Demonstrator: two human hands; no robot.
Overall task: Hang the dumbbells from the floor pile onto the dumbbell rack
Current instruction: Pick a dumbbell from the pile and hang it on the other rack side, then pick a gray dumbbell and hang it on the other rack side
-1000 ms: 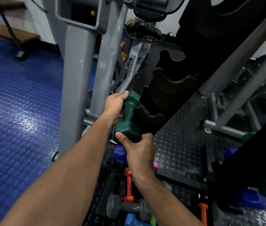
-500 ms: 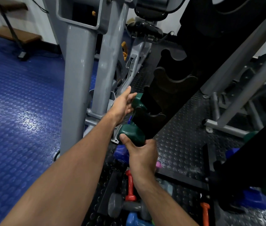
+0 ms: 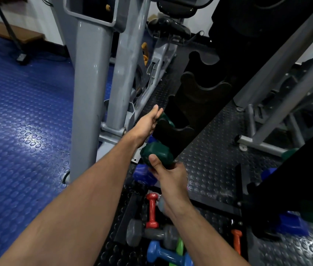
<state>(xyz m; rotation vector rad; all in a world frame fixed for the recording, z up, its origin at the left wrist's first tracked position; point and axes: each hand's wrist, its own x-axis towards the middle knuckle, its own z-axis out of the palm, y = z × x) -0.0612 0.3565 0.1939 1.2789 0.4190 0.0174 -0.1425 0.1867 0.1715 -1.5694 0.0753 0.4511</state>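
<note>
Far left is just blue studded floor with glare on it, then 2 grey machine posts standing at the seam where the blue meets the black studded matting. Left hand is next, fingers straight and relaxed, flat against the far head of the green dumbbell, not curled round anything. That dumbbell sits across the lowest black cradle of the dumbbell rack, handle hidden behind the cradle plate, near head poking out toward the camera, far head just peeking above the plate. Right hand is cupping the near head from underneath, thumb pressed on its face and fingers wrapped round the underside. Just below that there's a purple-blue dumbbell on the matting, touching or nearly touching the rack's base, can't quite tell. Down at the bottom edge is the floor pile: a red dumbbell standing on end, a grey dumbbell lying across in front of it, a blue dumbbell and a bit of lime green one tucked under my right forearm. Further right, a small orange dumbbell upright beside a black rack leg. 2 more cradles sit higher up the rack. Far right there's a grey frame and, blurry, another purple-blue weight at the bottom right.
</note>
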